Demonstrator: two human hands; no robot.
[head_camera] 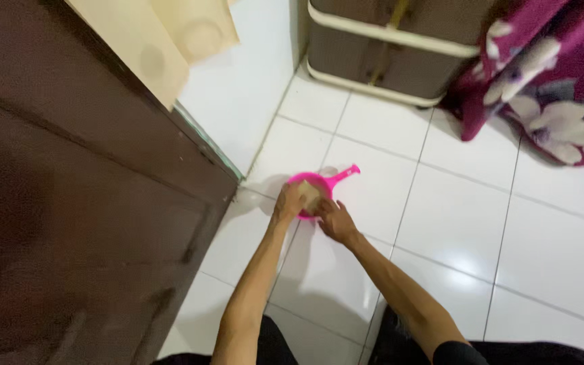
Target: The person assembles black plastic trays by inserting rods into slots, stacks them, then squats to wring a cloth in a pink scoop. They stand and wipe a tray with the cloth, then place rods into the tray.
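While 2 hands meet over a pink dipper (313, 184), left hand (290, 201) grasping beige cloth (310, 195), right hand (336, 220) gripping rim

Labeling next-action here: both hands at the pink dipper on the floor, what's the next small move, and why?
Probably lift the cloth clear of the dipper. Both hands, left and right, meet over the bowl; the left seems to grip a pale wad, likely a cloth, inside it. The dipper sits on the tile floor, handle pointing away. Whether it holds water is unclear.
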